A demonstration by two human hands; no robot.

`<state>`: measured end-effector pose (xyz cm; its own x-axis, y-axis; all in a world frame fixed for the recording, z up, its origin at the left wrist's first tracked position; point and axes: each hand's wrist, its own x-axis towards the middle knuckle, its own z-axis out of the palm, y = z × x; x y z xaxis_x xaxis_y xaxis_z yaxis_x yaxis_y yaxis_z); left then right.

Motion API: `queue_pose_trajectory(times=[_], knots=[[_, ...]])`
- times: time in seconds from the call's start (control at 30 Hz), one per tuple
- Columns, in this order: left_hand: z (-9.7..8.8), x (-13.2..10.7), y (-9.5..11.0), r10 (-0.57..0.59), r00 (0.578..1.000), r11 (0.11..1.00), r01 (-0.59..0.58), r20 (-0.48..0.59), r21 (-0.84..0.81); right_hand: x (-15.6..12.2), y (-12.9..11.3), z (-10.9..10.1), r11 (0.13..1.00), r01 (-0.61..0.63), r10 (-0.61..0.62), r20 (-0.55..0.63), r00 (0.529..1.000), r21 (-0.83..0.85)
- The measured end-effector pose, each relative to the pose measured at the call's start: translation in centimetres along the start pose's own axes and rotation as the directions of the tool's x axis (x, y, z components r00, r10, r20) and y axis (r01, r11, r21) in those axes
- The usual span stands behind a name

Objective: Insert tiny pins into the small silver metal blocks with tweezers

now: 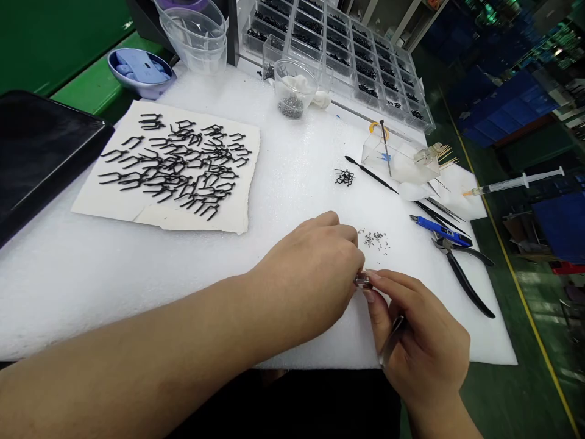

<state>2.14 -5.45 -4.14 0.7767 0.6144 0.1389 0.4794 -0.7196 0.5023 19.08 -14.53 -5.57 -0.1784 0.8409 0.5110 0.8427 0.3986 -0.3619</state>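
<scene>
My left hand (315, 268) is closed, its fingertips mostly hidden behind the knuckles. It meets my right hand (420, 329) at a small shiny part (363, 280), glassy or metallic with a brownish tint. My right thumb and forefinger pinch this part from the right. A dark, flat metal tool (392, 344), perhaps tweezers, is tucked in the right palm under the curled fingers. Just beyond the hands lies a scatter of tiny dark pieces (375, 239). Further back is a little heap of black forked parts (344, 177).
A white sheet (159, 219) at left carries many black forked parts. Blue-handled cutter (441, 230), black pliers (466, 280) and a syringe (516, 182) lie right. A clear cup (295, 91) and compartment box (338, 55) stand behind. The foam mat's edge (507, 347) is near right.
</scene>
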Motion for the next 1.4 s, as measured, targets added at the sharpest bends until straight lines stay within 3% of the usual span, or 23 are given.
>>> queue_pose_trajectory(times=[0.33,0.7,1.4], knots=[[-0.02,0.13,-0.13,-0.010,1.000,1.000,0.010,-0.018,0.009,0.00,0.09,-0.03,0.996,-0.081,0.082,-0.027,0.996,0.021],[0.22,-0.03,-0.02,0.022,1.000,0.999,-0.022,-0.021,0.032,0.13,0.07,0.11,0.999,-0.031,0.031,-0.011,0.999,0.024],[0.31,0.18,-0.38,0.041,0.998,0.999,-0.039,-0.038,0.032,0.10,0.04,0.05,0.997,-0.062,0.063,-0.005,0.998,0.036]])
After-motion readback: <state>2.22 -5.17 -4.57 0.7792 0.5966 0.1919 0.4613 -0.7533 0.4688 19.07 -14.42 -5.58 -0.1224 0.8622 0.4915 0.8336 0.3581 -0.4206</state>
